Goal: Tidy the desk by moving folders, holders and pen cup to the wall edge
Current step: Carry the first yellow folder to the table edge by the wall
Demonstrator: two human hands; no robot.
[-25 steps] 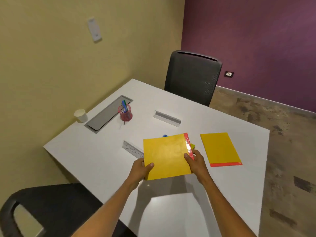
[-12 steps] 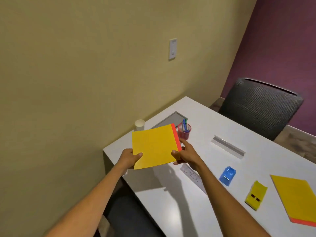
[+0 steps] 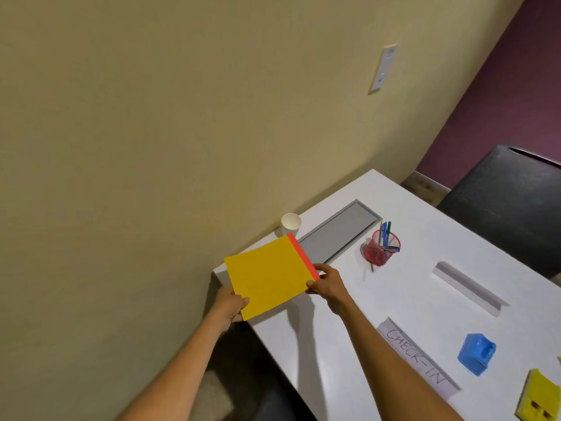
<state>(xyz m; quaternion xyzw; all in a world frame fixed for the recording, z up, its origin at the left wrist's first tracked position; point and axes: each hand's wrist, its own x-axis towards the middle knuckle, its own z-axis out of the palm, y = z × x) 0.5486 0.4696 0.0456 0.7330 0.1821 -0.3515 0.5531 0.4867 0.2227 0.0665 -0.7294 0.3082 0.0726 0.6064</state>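
A yellow folder [image 3: 268, 275] with a red spine strip hovers flat just above the white desk's [image 3: 409, 299] near-left corner, beside the beige wall. My left hand [image 3: 232, 305] grips its near corner and my right hand [image 3: 326, 284] pinches its right corner by the red strip. A red mesh pen cup [image 3: 381, 252] with several pens stands right of the folder. A clear sign holder reading CHECK-IN [image 3: 419, 357] lies under my right forearm. A second clear holder [image 3: 469, 288] lies farther right. A blue holder [image 3: 476, 354] and a yellow holder [image 3: 538, 396] sit at the right.
A white paper cup [image 3: 290, 223] stands at the wall edge behind the folder. A grey cable hatch [image 3: 337, 232] is set into the desk along the wall. A black chair [image 3: 510, 205] stands at the far end, another dark seat below the desk's near corner.
Both hands carried the yellow folder from the desk's middle to the left, down toward the corner by the wall. My view swung left, so the second yellow folder left the frame.
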